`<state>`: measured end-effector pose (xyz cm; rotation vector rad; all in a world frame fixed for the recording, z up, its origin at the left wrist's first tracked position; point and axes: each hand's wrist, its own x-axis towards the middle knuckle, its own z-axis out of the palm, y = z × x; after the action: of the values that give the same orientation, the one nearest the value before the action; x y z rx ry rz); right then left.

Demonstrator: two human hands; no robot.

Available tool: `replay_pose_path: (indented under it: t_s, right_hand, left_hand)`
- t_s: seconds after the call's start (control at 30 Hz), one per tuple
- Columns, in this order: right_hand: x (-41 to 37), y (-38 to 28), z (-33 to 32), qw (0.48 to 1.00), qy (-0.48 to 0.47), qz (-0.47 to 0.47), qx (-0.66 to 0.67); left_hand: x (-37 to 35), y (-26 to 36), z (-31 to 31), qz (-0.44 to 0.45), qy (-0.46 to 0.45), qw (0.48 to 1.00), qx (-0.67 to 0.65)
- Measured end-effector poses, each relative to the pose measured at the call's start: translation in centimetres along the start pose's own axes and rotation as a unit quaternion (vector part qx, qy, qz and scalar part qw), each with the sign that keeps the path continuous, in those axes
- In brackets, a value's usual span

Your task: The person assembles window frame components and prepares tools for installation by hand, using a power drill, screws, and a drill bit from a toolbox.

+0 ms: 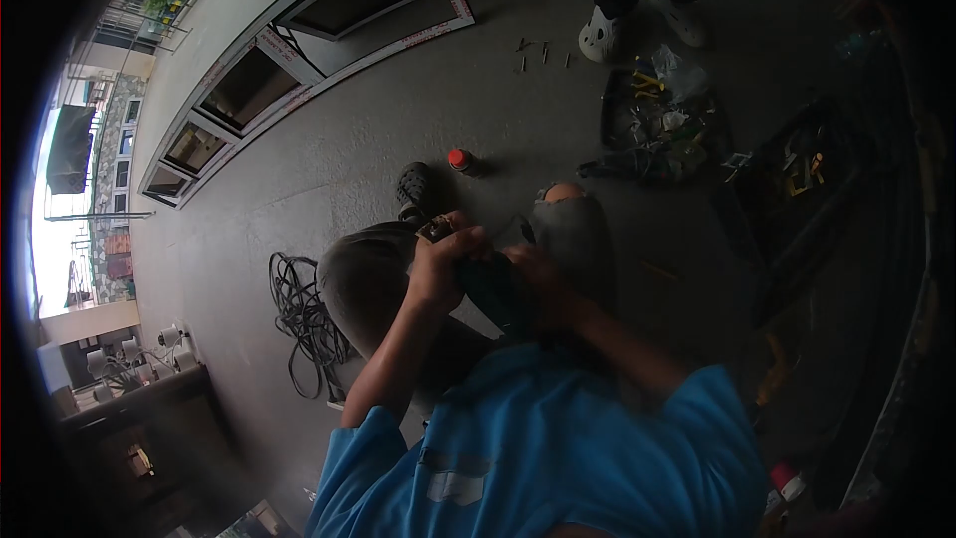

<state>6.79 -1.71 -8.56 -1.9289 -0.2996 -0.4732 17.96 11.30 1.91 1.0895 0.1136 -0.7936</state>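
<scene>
A dark teal power tool [495,291], which looks like an angle grinder, is held in front of my lap between my knees. My left hand [448,257] is closed around its front end, just behind a brassy-looking head [435,229]. On the other side of the tool body, my right hand [536,274] is closed against it; shadow hides most of those fingers. A thin dark piece [528,230] sticks up near the right fingers, too dim to identify. Beyond my hands, a small red-capped container [460,159] stands on the floor.
A coiled black cable [299,324] lies left of my knee. A framed window unit [299,70] lies at the upper left. An open tool case [662,125] and a dark bin [797,179] sit right. Another person's shoes [600,37] are near several small pieces [545,55].
</scene>
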Motion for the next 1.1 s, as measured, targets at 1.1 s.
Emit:
replay_pose_path:
  t_s: [1.1]
  right_hand:
    - [-0.7,3.0,3.1,0.992,-0.103,0.001,0.068]
  left_hand:
    - [0.7,-1.3,-5.6,0.019,0.022,0.997,0.069]
